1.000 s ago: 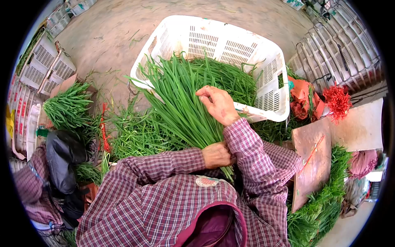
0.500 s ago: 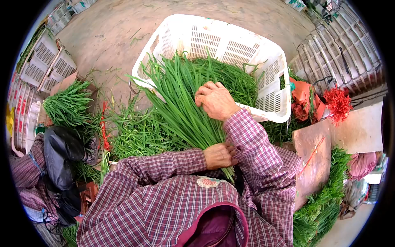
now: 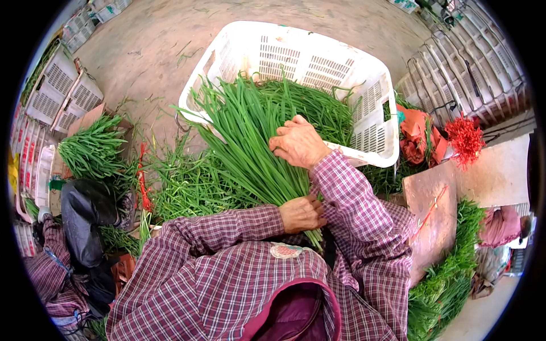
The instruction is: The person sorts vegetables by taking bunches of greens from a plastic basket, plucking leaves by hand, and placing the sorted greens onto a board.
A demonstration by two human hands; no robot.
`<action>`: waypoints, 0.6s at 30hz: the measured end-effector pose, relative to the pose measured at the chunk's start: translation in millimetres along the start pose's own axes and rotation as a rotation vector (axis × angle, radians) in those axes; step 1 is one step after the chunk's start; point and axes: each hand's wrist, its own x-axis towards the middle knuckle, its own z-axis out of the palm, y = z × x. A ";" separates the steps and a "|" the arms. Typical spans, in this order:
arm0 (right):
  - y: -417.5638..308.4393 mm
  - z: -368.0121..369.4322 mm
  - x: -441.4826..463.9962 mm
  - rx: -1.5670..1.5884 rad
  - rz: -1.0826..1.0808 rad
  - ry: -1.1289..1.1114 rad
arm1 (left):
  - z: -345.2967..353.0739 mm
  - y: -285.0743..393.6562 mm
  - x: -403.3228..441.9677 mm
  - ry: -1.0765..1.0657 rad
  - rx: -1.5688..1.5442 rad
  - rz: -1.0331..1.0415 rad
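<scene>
Bunch of long green leaves (image 3: 244, 139), held aslant before us, its tips over the near side of the white basket (image 3: 324, 43) and its stalk ends close to our checked jacket (image 3: 227, 278); our left hand (image 3: 301, 214) is closed round the stalks just above those ends, fingers wrapped across them; our right hand (image 3: 301, 142) lies farther up on the leaves, fingers bent and drawn near together, though we cannot tell whether they pinch any blades. Behind the bunch, inside the basket, we see a pile of leaves (image 3: 324, 111); to the left, loose leaves (image 3: 193, 184) cover the floor (image 3: 153, 45), with red ties (image 3: 143, 179) beside them; farther left stands a second bundle (image 3: 91, 148), near another person's dark-clad leg (image 3: 85, 221). At right we note a red tuft (image 3: 465, 139) near the board (image 3: 429, 221); leaves (image 3: 446, 278) lie along the board's lower edge; stacked baskets (image 3: 466, 74) fill the upper right.
</scene>
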 end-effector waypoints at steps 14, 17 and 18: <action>40.6 -42.3 -24.3 -0.128 0.456 0.886 | -56.9 -2.7 14.4 0.086 -0.165 0.053; 53.0 -63.9 -60.6 -0.175 0.816 0.461 | -86.3 -26.0 19.6 0.219 -0.144 -0.056; 54.2 -72.0 -68.0 -0.224 0.963 0.234 | -105.7 -37.0 22.1 0.258 -0.107 -0.115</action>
